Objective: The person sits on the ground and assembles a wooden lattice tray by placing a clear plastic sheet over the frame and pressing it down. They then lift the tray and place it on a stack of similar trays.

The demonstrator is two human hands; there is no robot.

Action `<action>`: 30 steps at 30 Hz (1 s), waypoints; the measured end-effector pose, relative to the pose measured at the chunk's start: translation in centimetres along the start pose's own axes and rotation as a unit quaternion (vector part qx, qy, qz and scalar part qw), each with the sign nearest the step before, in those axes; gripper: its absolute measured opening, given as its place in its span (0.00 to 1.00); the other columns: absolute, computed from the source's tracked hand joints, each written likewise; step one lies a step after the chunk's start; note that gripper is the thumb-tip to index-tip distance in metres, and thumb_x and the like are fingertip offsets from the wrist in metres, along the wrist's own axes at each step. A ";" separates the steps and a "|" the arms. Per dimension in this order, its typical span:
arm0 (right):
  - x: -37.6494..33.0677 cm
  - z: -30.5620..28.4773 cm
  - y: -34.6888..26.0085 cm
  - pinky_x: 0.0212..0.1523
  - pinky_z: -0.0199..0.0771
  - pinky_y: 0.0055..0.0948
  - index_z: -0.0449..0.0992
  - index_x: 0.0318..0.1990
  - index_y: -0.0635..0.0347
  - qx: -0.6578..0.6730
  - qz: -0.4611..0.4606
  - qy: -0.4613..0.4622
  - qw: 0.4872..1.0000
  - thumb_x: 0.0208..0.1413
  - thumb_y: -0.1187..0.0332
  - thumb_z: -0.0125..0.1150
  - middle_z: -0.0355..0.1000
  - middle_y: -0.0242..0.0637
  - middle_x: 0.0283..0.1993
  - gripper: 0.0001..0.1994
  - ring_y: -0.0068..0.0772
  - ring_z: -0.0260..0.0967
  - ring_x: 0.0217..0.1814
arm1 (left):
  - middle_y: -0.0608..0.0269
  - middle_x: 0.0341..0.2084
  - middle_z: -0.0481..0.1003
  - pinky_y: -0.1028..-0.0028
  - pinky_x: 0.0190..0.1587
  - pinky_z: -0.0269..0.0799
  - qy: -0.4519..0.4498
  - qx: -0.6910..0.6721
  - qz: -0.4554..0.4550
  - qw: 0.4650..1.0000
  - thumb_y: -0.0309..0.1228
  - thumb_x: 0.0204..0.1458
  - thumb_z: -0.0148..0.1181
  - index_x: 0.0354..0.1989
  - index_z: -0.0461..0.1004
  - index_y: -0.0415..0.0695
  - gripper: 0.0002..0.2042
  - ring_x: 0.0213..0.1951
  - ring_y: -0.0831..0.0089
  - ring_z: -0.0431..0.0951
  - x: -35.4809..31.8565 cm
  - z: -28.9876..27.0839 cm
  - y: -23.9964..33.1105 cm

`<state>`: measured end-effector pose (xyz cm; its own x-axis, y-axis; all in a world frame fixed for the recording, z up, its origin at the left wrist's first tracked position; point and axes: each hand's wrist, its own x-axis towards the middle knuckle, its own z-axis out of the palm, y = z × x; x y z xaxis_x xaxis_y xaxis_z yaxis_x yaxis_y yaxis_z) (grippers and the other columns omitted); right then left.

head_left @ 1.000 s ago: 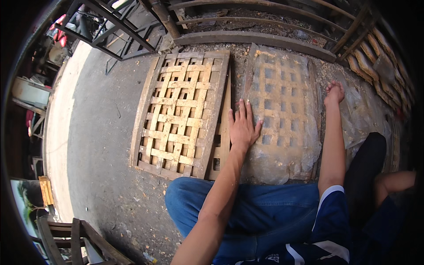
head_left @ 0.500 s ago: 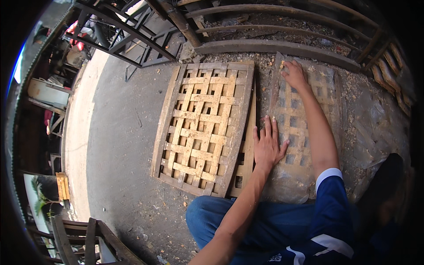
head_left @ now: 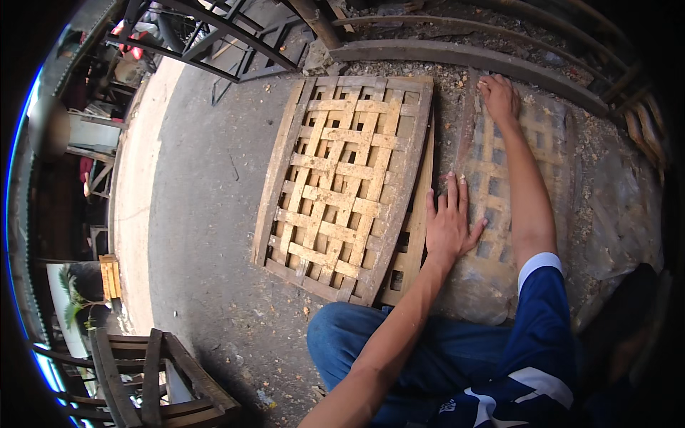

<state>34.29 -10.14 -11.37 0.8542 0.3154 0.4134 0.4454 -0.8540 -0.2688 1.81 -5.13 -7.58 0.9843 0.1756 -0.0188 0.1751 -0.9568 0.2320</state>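
A woven lattice panel lies under a clear, dusty plastic sheet (head_left: 485, 285) on the ground before me. My left hand (head_left: 451, 227) rests on the sheet near its left edge, fingers stretched and spread. Farther away, my right hand (head_left: 501, 98) is at the sheet's far left corner, its fingers curled on the plastic. Through the film the covered panel (head_left: 492, 187) shows only hazily. To the left lies an uncovered panel of woven pale strips in a wooden frame (head_left: 335, 185). Part of another wooden lattice piece (head_left: 399, 253) shows beneath its right side.
Wooden slatted rails (head_left: 457, 51) run along the far side, over ground littered with chips. Dark frames (head_left: 214, 43) stand at the far left. A wooden stand (head_left: 153, 385) is at the near left. Crumpled plastic (head_left: 624, 207) lies to the right. My bent knee (head_left: 339, 332) is close to the panels.
The view has shifted, so the panels and both hands appear slightly farther right and higher. Both hands keep nearly the same places on the plastic sheet.
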 end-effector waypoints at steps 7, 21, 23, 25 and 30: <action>1.6 0.8 0.7 0.53 0.72 0.45 0.78 0.42 0.51 -0.067 -0.071 0.010 0.995 0.63 0.60 0.55 0.74 0.41 0.46 0.09 0.46 0.71 0.54 | 0.40 0.73 0.46 0.48 0.72 0.40 0.008 -0.002 0.003 1.000 0.61 0.57 0.46 0.73 0.48 0.34 0.46 0.58 0.53 0.68 0.0 0.2 0.0; -6.8 -12.7 18.4 0.34 0.73 0.23 0.72 0.60 0.58 0.464 0.405 0.136 0.776 0.63 0.69 0.58 0.73 0.29 0.42 0.18 0.21 0.70 0.39 | 0.44 0.73 0.47 0.50 0.72 0.42 0.029 0.036 -0.001 0.999 0.62 0.58 0.44 0.74 0.48 0.37 0.46 0.56 0.56 0.69 -0.9 0.6 -0.2; -12.2 -15.8 18.2 0.39 0.74 0.27 0.74 0.58 0.59 0.386 0.344 0.021 0.856 0.60 0.71 0.59 0.77 0.33 0.47 0.18 0.23 0.73 0.40 | 0.45 0.74 0.47 0.50 0.73 0.39 0.011 0.042 -0.001 0.999 0.62 0.59 0.41 0.74 0.48 0.37 0.45 0.59 0.55 0.69 -0.8 0.6 0.2; -16.6 -18.6 18.5 0.41 0.76 0.32 0.74 0.57 0.60 0.177 0.195 -0.021 0.964 0.58 0.72 0.59 0.79 0.33 0.42 0.18 0.26 0.75 0.39 | 0.46 0.74 0.47 0.50 0.73 0.37 0.027 0.034 0.006 0.999 0.61 0.59 0.41 0.74 0.48 0.38 0.43 0.62 0.54 0.67 -0.6 1.2 0.3; -19.7 -27.2 15.7 0.30 0.76 0.31 0.76 0.52 0.62 0.259 0.264 -0.151 0.917 0.59 0.72 0.55 0.79 0.39 0.32 0.14 0.27 0.75 0.26 | 0.46 0.73 0.52 0.50 0.73 0.35 0.082 -0.084 0.005 0.993 0.57 0.62 0.40 0.73 0.55 0.44 0.37 0.67 0.52 0.63 -0.2 2.9 -1.4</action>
<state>17.18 -41.02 -0.09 0.9879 0.0813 -0.1319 -0.0507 -0.6347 -0.7711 1.45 -4.54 -10.76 0.9664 0.2156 0.1401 0.1461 -0.9088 0.3909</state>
